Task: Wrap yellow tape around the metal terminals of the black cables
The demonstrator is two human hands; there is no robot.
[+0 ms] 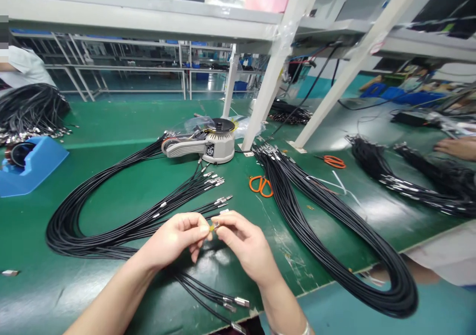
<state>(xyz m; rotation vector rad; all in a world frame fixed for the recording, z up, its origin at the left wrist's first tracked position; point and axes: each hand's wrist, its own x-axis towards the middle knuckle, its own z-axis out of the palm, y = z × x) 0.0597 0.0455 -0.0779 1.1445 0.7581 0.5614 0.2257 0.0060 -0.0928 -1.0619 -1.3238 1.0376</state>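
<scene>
My left hand [182, 238] is closed, with thumb and forefinger pinching a small strip of yellow tape [211, 228]. Opposite it, my right hand [243, 243] grips a small metal cable connector [216, 224] between thumb and fingers, and the tape touches it. The fingers hide most of both pieces. Under and left of my hands lies a looped bundle of black cables [74, 201] with silver connector ends. Several more cable ends [234, 302] stick out below my right hand, near the table's front edge.
A round grey tape dispenser [219, 144] stands behind the hands, a blue one [33, 166] at left. Orange-handled scissors [261, 186] lie beside another long cable bundle [297, 216]. White posts [273, 62] hold up a shelf. Co-workers are at far left and right.
</scene>
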